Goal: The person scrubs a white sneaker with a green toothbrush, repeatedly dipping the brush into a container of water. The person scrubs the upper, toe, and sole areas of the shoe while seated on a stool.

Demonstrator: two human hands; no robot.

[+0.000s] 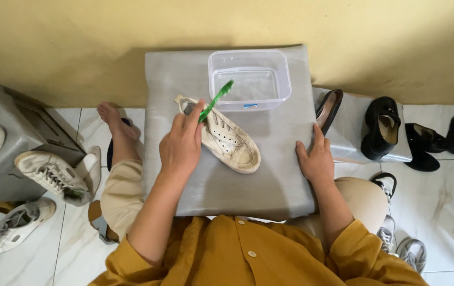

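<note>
A dirty white sneaker (230, 142) lies on its side on a grey table (269, 180), toe toward the right. My left hand (182, 145) rests over the shoe's heel end and grips a green toothbrush (216, 99) that angles up toward the tub. My right hand (317, 159) lies flat on the table's right edge, fingers spread, holding nothing. A clear plastic tub (249, 78) with a little water stands just behind the shoe.
Black shoes (380, 127) sit on a low grey stand at right, with a black heel (328, 108) beside the table. White sneakers (52, 177) lie on the tiled floor at left, by a grey box (4, 143). A yellow wall is behind.
</note>
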